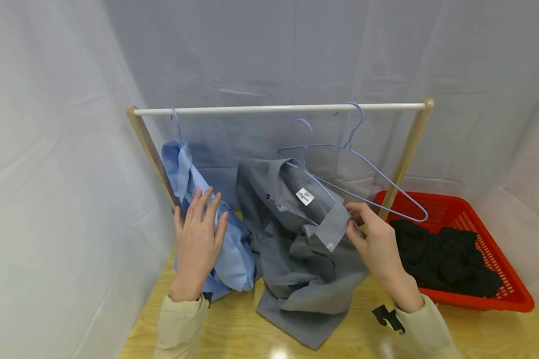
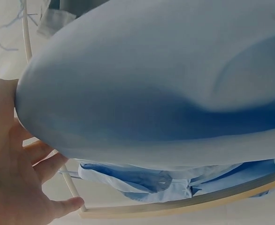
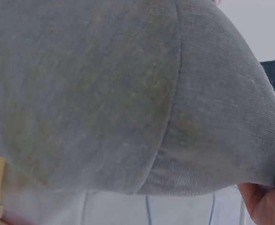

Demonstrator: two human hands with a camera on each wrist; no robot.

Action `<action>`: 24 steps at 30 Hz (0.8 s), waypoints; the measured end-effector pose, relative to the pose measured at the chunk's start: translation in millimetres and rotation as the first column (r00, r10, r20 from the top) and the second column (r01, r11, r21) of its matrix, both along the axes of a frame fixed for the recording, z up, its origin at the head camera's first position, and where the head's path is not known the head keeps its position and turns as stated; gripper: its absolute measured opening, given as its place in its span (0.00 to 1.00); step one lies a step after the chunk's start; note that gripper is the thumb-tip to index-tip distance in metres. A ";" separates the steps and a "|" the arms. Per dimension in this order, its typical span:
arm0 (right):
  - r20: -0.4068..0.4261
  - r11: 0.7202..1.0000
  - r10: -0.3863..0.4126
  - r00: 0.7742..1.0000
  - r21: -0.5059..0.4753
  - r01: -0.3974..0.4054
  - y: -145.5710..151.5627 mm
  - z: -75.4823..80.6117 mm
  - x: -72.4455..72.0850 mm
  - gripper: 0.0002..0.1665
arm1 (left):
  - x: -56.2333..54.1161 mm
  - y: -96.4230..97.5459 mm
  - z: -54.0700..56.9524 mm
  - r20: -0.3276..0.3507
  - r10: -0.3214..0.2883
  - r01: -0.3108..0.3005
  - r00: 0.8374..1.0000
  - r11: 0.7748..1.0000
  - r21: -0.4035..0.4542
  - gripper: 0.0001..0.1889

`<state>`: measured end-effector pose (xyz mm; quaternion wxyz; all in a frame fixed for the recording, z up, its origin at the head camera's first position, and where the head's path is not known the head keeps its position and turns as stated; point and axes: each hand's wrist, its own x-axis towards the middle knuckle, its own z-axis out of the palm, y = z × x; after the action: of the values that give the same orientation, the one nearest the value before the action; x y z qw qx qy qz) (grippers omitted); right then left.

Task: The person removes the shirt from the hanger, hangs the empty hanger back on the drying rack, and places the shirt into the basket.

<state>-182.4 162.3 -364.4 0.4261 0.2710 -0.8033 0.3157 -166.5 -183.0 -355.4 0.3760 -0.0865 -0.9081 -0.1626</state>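
A grey shirt (image 1: 314, 279) with a white collar label is partly on a pale blue hanger (image 1: 304, 130), whose hook shows below the rod in the head view. My right hand (image 1: 377, 242) pinches the shirt's edge near the collar between thumb and fingers. Grey cloth fills most of the right wrist view, hiding much of that hand. On the left, my left hand (image 1: 197, 239) has its fingers spread over a light blue shirt (image 1: 233, 244) hanging from the rod. Blue cloth covers much of the left wrist view; whether the hand touches it I cannot tell.
A white rod (image 1: 251, 109) spans two wooden posts. A bare pale blue hanger (image 1: 386, 172) hangs from its right part, partly behind the grey shirt. At the right stands a red basket (image 1: 518, 294) with black cloth (image 1: 444, 259) inside, on a wooden tabletop (image 1: 224, 334).
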 end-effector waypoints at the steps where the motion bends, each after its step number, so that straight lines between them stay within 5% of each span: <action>1: 0.003 1.000 0.005 1.000 0.002 -0.005 3.1 -2.2 0.8 0.19 | -0.2 0.0 0.1 0.000 -0.002 0.002 1.000 1.000 0.002 0.22; 24: 0.228 0.995 0.101 0.968 -0.007 -0.102 67.3 -53.8 21.8 0.25 | 1.7 10.9 3.9 -0.118 -0.064 0.066 0.991 0.998 0.015 0.17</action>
<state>-160.6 229.6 -418.1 0.3135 0.2747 -0.8329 0.3640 -164.7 -172.1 -351.5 0.4242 -0.1219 -0.8795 -0.1778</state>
